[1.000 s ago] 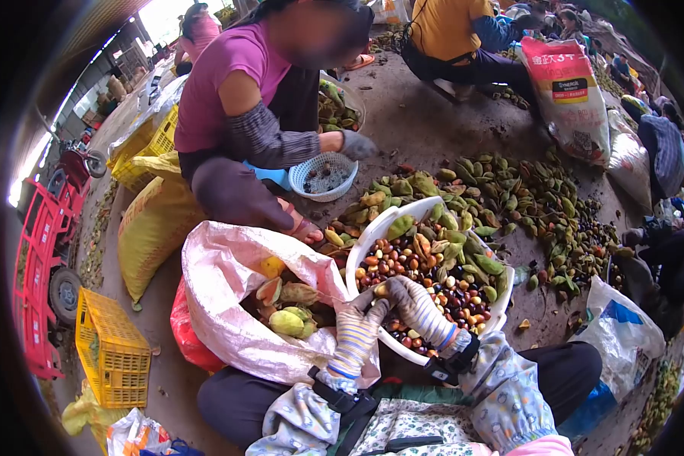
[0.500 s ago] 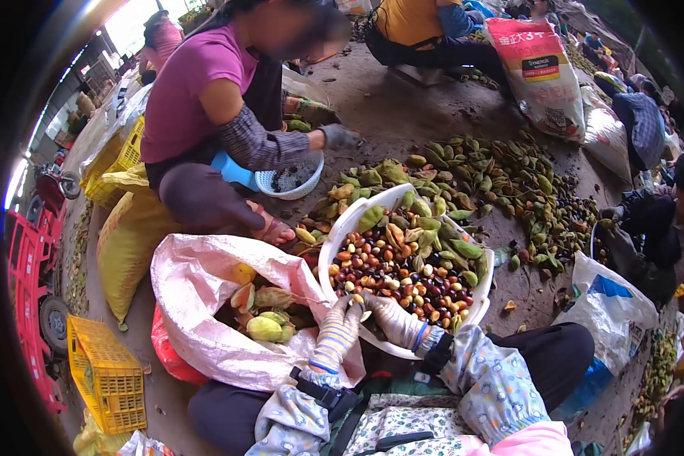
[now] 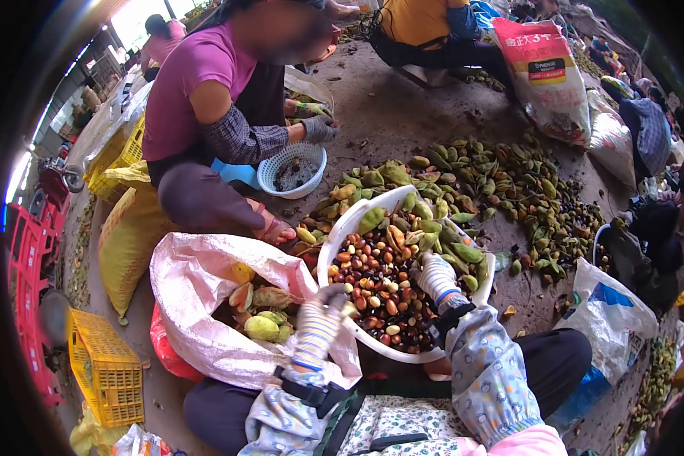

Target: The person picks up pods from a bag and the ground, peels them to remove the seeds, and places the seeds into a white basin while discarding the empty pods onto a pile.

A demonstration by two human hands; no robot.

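left hand [image 3: 323,310]: by basin's [image 3: 325,266] near-left rim, blurred, finger state unclear | right hand [image 3: 437,278]: inside right rim beside green pods [image 3: 466,252], fingertips unclear | brown seeds [image 3: 387,285]: basin's middle | open sack [image 3: 181,304]: beside left rim, seemingly for short reach

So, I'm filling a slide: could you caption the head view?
Gloved right hand over a white basin of brown seeds and green pods; left hand near an open pinkish sack.

The floor [image 3: 403,114] carries green pods [image 3: 520,194] beyond our right grip [image 3: 438,280]. Below that grip stands a white tub [image 3: 353,217]; further left, a pink sack [image 3: 186,285].
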